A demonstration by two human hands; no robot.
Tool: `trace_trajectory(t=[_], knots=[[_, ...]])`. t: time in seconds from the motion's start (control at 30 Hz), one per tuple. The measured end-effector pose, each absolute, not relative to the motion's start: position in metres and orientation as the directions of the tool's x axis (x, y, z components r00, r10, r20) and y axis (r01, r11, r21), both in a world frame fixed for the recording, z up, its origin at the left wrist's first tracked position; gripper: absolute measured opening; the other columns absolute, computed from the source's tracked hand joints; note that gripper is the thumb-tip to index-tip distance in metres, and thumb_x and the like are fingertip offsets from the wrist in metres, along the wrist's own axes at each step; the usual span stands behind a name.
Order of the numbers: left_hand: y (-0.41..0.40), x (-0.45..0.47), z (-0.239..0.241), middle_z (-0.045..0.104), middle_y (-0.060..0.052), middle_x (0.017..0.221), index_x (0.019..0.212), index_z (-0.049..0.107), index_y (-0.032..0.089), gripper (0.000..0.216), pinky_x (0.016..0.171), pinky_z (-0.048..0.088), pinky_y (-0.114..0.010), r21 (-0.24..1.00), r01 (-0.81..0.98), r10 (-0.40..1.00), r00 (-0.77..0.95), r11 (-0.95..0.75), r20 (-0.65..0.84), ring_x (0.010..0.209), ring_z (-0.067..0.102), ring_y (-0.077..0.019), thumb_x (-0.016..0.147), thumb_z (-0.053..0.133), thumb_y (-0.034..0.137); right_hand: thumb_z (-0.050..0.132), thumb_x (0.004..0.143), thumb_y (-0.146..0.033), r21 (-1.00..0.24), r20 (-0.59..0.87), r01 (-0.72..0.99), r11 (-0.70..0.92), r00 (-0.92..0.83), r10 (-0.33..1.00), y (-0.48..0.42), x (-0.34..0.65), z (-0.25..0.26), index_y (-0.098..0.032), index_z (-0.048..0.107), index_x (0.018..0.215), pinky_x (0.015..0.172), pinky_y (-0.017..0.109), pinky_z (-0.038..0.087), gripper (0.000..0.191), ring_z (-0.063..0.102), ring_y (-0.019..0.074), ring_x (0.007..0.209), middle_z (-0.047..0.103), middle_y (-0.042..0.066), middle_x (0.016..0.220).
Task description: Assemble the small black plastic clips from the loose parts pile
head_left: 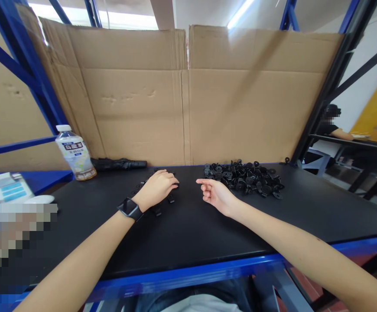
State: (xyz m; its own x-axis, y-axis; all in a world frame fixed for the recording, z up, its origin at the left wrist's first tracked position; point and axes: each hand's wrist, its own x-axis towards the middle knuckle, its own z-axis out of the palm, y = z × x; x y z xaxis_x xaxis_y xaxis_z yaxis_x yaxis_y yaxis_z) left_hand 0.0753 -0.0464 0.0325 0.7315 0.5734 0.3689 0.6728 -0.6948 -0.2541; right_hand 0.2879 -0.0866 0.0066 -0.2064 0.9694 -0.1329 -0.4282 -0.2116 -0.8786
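My left hand (159, 187), with a black watch (130, 208) on its wrist, reaches over a loose group of small black parts (170, 199) on the table. Its fingers are bent down, and a small dark part shows at the fingertips; what lies under the palm is hidden. My right hand (217, 196) hovers at the left side of a big heap of small black round parts (250, 178). Its index finger points left, the other fingers curl loosely, and I see nothing in it.
A drink bottle (75, 154) and a folded black umbrella (120, 164) are at the back left. A white device (8, 188) stands at the left edge. Cardboard sheets (136, 108) wall off the back of the black table (188, 242). Another person (331, 125) sits far right.
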Motion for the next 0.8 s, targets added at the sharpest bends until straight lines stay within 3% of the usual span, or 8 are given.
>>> trace_trajectory(t=[0.13, 0.23, 0.43, 0.8], knots=[[-0.066, 0.088, 0.037, 0.066, -0.004, 0.109, 0.109, 0.061, 0.018, 0.029, 0.097, 0.041, -0.036, -0.108, 0.7, 0.564, 0.649, -0.706, 0.511, 0.109, 0.056, -0.0203, 0.091, 0.039, 0.025, 0.053, 0.076, -0.026, -0.963, -0.043, -0.229, -0.143, -0.396, 0.917, -0.091, 0.285, 0.006, -0.015, 0.066, 0.087, 0.054, 0.022, 0.035, 0.02, 0.045, 0.0075, 0.051, 0.057, 0.001, 0.067], [-0.079, 0.098, 0.034, 0.064, -0.004, 0.114, 0.116, 0.057, 0.018, 0.033, 0.093, 0.046, -0.037, -0.068, 0.664, 0.54, 0.658, -0.744, 0.525, 0.116, 0.051, -0.0227, 0.092, 0.037, 0.026, 0.047, 0.08, -0.032, -0.962, 0.004, -0.231, -0.147, -0.547, 0.837, -0.094, 0.282, 0.004, -0.016, 0.062, 0.085, 0.057, 0.024, 0.037, 0.023, 0.048, 0.0092, 0.053, 0.059, 0.002, 0.071], [-0.087, 0.103, 0.03, 0.062, -0.01, 0.116, 0.123, 0.051, 0.014, 0.037, 0.089, 0.049, -0.036, -0.103, 0.609, 0.519, 0.742, -0.787, 0.424, 0.111, 0.055, -0.0222, 0.089, 0.036, 0.016, 0.037, 0.08, -0.029, -0.946, 0.007, -0.267, -0.183, -0.581, 0.814, -0.094, 0.279, 0.001, -0.014, 0.058, 0.077, 0.059, 0.025, 0.039, 0.026, 0.048, 0.0103, 0.053, 0.058, 0.003, 0.07], [-0.093, 0.105, 0.034, 0.066, -0.013, 0.1, 0.114, 0.052, 0.011, 0.029, 0.077, 0.052, -0.032, -0.25, 0.586, 0.491, 0.797, -0.771, 0.352, 0.092, 0.064, -0.0226, 0.088, 0.039, 0.013, 0.034, 0.081, -0.028, -0.949, 0.009, -0.26, -0.175, -0.582, 0.813, -0.094, 0.279, 0.002, -0.013, 0.059, 0.07, 0.057, 0.026, 0.038, 0.031, 0.049, 0.0118, 0.054, 0.058, 0.006, 0.069]])
